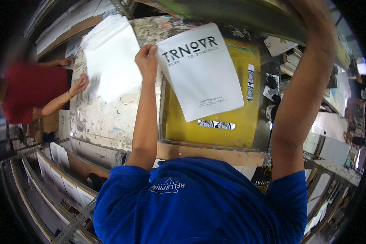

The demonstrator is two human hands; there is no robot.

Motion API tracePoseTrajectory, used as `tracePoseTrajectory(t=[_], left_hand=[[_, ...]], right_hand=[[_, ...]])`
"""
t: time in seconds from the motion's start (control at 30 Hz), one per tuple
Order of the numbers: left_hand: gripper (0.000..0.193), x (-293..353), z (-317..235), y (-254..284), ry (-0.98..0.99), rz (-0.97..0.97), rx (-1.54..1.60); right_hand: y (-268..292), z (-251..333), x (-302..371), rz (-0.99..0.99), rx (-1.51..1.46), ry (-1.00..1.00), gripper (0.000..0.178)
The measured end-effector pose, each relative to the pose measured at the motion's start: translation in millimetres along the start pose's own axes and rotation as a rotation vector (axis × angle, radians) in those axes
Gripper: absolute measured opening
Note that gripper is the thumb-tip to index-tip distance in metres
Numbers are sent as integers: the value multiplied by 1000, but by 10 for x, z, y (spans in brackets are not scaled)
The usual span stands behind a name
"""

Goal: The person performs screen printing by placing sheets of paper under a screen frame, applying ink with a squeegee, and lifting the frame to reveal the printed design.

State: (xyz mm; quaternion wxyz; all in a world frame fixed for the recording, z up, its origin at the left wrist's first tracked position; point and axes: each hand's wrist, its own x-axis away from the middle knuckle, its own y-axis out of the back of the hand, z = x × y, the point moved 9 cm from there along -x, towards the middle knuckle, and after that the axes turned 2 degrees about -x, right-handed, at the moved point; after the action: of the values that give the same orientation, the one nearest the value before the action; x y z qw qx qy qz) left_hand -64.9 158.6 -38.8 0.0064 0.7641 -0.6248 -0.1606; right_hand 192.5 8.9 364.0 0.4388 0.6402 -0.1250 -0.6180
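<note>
My left hand is closed, pinching the upper left corner of a white printed sheet. Black lettering runs across the sheet's top, with smaller print near its bottom edge. The sheet lies tilted over a yellow board, partly past the board's left edge. At the upper right, my right arm reaches up to a raised green screen frame. My right hand is at that frame's edge, its fingers hidden and cut off by the picture's rim.
White sheets lie stacked on the paint-stained table to the left. Beside them a person in a red shirt holds out a hand. Black-and-white strips sit on the board. Shelving racks stand at lower left.
</note>
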Motion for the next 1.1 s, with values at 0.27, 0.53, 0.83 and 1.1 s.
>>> tracePoseTrajectory(t=[0.27,0.53,0.83,1.1], left_hand=[[9,237,664,2386,6,-391,88],[27,740,659,4046,-7,-964,-929],[34,505,300,1174,-355,-114,-743],[6,463,577,703,-196,-74,-805]], right_hand=[[-129,13,17,137,-146,-273,40],[-39,27,79,-11,14,-274,39],[-134,126,-78,195,-288,-313,38],[-85,123,-33,107,-188,-205,39]])
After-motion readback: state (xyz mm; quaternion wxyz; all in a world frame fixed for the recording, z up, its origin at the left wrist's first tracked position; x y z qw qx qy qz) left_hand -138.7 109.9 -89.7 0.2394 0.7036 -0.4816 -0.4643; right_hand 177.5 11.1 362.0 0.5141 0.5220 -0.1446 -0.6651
